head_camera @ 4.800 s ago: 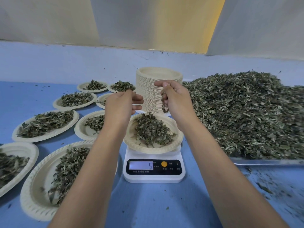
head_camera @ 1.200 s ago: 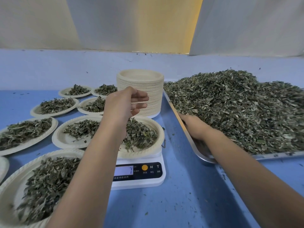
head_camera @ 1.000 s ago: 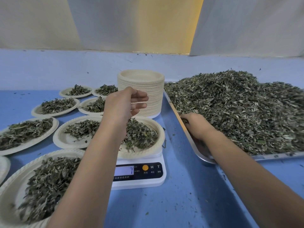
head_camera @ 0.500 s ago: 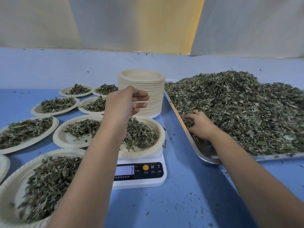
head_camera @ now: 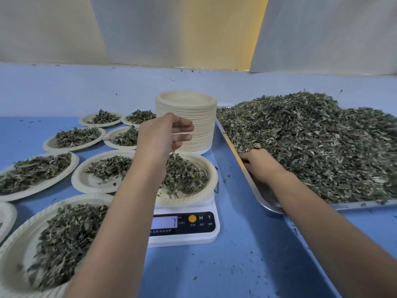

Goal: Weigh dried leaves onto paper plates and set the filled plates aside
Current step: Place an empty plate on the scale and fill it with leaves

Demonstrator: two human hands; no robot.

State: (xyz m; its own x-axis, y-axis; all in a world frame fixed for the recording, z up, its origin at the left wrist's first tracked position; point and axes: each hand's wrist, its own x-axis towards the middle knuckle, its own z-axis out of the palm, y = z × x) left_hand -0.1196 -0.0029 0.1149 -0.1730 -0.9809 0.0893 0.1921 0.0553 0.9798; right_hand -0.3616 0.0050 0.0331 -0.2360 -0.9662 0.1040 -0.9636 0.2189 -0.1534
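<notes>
A white digital scale (head_camera: 187, 239) stands on the blue table (head_camera: 225, 272), and its display (head_camera: 164, 222) reads 7. On its platform sits a round cream paper plate (head_camera: 193, 200) with a crimped, ridged rim. The plate holds a loose mound of dried leaves (head_camera: 184, 175), crumpled dark green flakes with thin stems.

The left hand (head_camera: 161, 136) hovers above that plate's left side. Its fingers are loosely curled and spread, and nothing shows between them.

The right hand (head_camera: 260, 166) lies palm down in the shallow metal tray (head_camera: 263, 202), to the right of the scale. Its fingertips are buried in the edge of the leaf heap (head_camera: 311, 143). Whether they close on any leaves I cannot tell, since the leaves hide them. The heap is a big ragged pile that fills nearly the whole tray. The tray's rim is shiny, and its near corner is bare.

Behind the scale, just beside the tray's left edge, stands a tall, neat stack of empty plates (head_camera: 199, 117). The stacked rims make fine horizontal lines.

Left of the scale lie the filled plates (head_camera: 90, 182), spread flat over the table, each with its own small pile of the same leaves. The nearest one (head_camera: 12, 254) looks the largest and is blurred at the lower left. Leaf crumbs are scattered across the blue surface.
</notes>
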